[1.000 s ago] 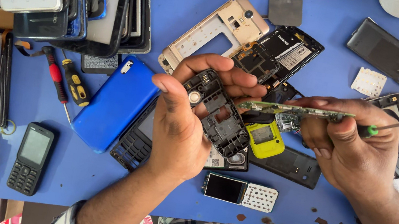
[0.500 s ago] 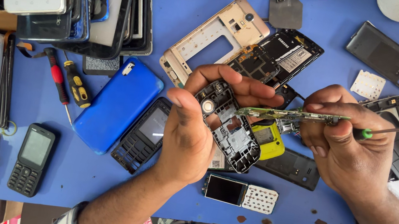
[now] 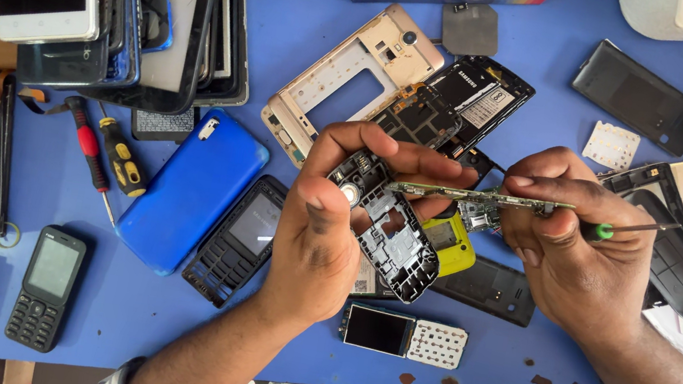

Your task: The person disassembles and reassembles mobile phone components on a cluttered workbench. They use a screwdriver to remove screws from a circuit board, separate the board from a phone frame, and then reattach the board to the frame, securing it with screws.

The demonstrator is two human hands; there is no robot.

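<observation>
Above the crowded blue tabletop (image 3: 313,23), the left hand (image 3: 321,234) grips a black phone frame (image 3: 390,232) by its edges, while the right hand (image 3: 579,248) pinches a circuit board (image 3: 469,196) and screwdriver (image 3: 628,231) just beside it.

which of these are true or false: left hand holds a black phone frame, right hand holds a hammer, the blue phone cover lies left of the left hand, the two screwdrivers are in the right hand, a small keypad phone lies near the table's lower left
1. The left hand holds a black phone frame. True.
2. The right hand holds a hammer. False: it holds a thin circuit board edge-on, and a green-tipped tool.
3. The blue phone cover lies left of the left hand. True.
4. The two screwdrivers are in the right hand. False: they lie on the blue table.
5. A small keypad phone lies lower left. True.
</observation>
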